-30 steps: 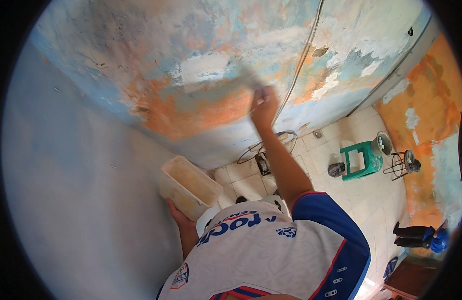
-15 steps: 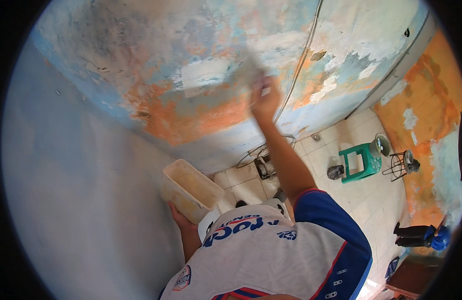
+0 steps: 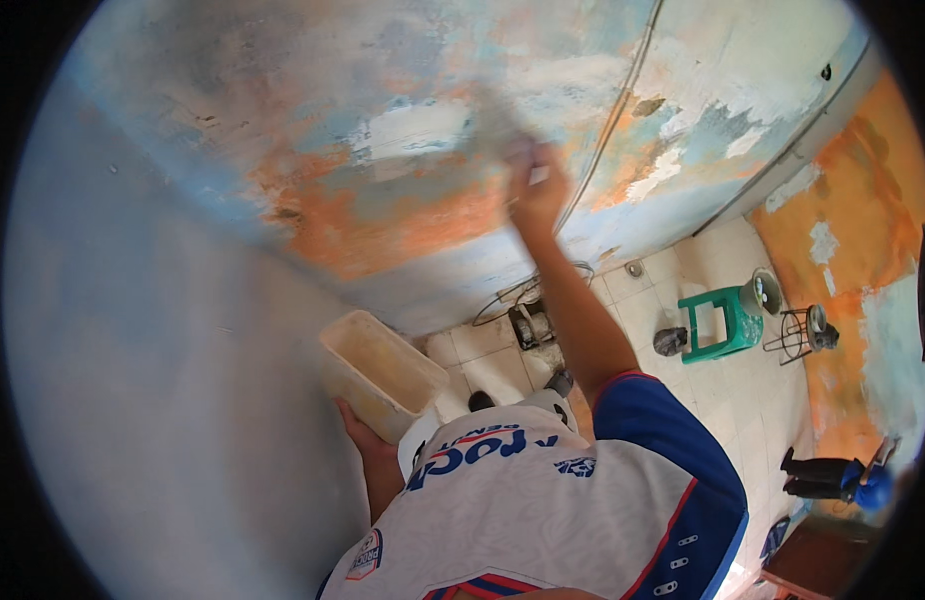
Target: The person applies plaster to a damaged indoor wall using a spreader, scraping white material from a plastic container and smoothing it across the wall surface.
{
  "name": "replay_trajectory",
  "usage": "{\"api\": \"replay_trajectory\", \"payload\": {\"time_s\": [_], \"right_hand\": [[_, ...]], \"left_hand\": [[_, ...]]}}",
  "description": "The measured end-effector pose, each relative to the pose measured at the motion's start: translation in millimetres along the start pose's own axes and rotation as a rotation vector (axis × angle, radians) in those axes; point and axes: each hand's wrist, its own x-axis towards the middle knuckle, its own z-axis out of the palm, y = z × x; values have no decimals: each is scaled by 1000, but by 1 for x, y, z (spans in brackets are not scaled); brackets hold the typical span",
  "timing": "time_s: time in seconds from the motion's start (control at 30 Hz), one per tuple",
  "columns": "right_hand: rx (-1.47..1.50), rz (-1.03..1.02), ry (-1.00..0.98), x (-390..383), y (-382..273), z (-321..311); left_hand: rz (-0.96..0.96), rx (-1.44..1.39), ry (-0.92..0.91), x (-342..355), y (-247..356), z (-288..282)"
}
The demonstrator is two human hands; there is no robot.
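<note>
My right hand [image 3: 539, 195] is raised against the patchy wall [image 3: 403, 235], its fingers closed round a flat-bladed scraper [image 3: 498, 118]. Motion smears the blade, and a pale handle end pokes out of my fist. Beside the blade lies a whitish patch of filler on flaking blue and orange paint. Low on the left, my left hand [image 3: 365, 436] grips the side and underside of an off-white rectangular tub [image 3: 383, 408]. The tub is tilted, with pale residue on its inner walls; part of my grip is hidden beneath it.
A cable [image 3: 610, 130] runs down the wall to a dark box [image 3: 531, 325] on the tiled floor. To the right stand a green stool [image 3: 725, 335] with a bucket [image 3: 761, 292], and a small metal stand [image 3: 795, 335]. Another person [image 3: 833, 478] works at the far-right wall.
My right hand and the scraper have shifted slightly against the wall, still blurred. The tub stays in my left hand. The far person's arm now shows reaching toward the wall.
</note>
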Motion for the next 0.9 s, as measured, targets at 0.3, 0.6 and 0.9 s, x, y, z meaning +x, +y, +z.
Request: {"api": "replay_trajectory", "payload": {"time_s": [0.3, 0.6, 0.9], "right_hand": [[-359, -139, 82, 33, -16, 34], [-101, 113, 193, 54, -8, -21], [-174, -404, -346, -76, -54, 64]], "left_hand": [[-37, -17, 10, -2, -8, -35], [-1, -45, -67, 4, -1, -30], [5, -8, -25, 6, -11, -29]]}}
